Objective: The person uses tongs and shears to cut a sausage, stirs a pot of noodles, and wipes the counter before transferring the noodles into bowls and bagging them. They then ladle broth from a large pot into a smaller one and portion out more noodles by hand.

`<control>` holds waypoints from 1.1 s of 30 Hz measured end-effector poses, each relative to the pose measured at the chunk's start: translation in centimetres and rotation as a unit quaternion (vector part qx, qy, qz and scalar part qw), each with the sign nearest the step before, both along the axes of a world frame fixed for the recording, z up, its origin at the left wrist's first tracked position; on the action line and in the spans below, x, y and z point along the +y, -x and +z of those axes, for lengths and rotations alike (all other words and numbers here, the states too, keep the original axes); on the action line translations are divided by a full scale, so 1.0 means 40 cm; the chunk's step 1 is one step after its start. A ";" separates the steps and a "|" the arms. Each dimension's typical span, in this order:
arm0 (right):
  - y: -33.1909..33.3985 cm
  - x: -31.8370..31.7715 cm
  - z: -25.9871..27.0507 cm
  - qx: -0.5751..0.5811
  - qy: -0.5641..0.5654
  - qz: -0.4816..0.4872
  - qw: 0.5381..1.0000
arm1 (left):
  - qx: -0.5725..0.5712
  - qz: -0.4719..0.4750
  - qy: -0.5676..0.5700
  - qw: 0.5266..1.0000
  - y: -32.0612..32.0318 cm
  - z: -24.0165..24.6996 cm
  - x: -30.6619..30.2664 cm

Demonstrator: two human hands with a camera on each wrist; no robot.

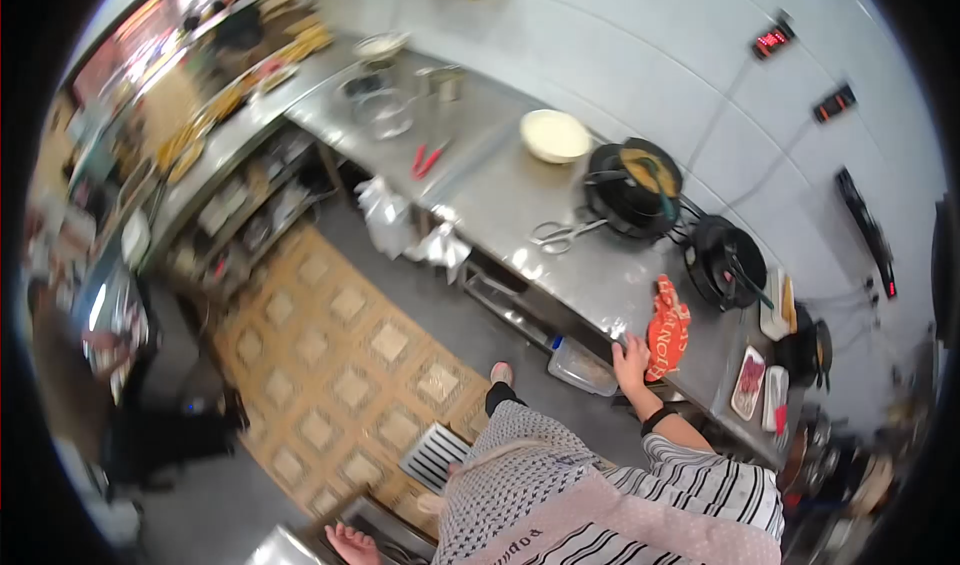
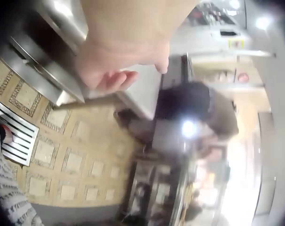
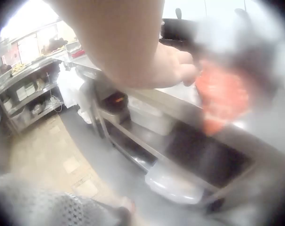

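At the front edge of the steel counter [image 1: 520,227], my right hand [image 1: 630,362] reaches in beside an orange-red item with pale printed letters [image 1: 668,333]. Its fingertips come right up to that item, which looks like a soft mitt or packet. The right wrist view shows the same orange-red item [image 3: 222,96], blurred, just past the fingers. My left hand [image 1: 352,543] hangs low over a steel unit at the bottom of the head view. In the left wrist view, the left hand [image 2: 119,66] has loosely bent fingers and holds nothing.
Scissors [image 1: 568,233], a cream bowl [image 1: 556,136] and black pots [image 1: 725,263] stand along the counter. Red-handled tongs [image 1: 430,159] lie farther left. A tray of red meat [image 1: 748,383] is at the near right. Below sits a lidded plastic box [image 1: 583,367]. Another person [image 1: 150,415] is at left.
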State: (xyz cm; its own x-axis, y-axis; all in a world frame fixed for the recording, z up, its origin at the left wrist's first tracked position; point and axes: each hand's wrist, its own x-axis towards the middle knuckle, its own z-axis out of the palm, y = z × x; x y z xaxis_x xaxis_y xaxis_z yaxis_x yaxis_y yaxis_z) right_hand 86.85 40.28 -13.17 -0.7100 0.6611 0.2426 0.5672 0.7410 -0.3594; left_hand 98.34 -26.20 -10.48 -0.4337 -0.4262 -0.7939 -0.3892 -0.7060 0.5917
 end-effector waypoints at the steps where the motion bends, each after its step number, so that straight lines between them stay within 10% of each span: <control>1: 0.036 0.010 0.001 0.036 0.035 0.008 0.999 | 0.002 -0.051 0.016 0.999 0.114 0.003 0.034; 7: 0.372 0.303 0.084 0.342 0.186 -0.107 0.915 | 0.096 -0.242 0.037 0.965 0.788 0.091 0.424; 11: 0.473 0.470 0.355 0.232 0.102 0.047 0.966 | 0.131 -0.416 -0.039 0.899 1.133 0.156 0.832; 14: 0.529 0.576 0.408 -0.038 -0.170 0.228 0.958 | 0.202 -0.591 -0.070 0.778 1.268 0.248 1.164; 21: 0.677 0.550 0.508 -0.057 -0.253 0.171 0.950 | -0.021 -0.782 -0.360 0.508 1.467 0.351 1.797; 23: 0.697 0.501 0.524 -0.057 -0.224 0.105 0.967 | -0.178 -0.739 -0.537 0.366 1.513 0.242 1.905; 33: 0.854 0.159 0.637 -0.096 -0.185 -0.049 0.977 | -0.080 -0.825 -0.466 0.309 1.622 0.196 1.784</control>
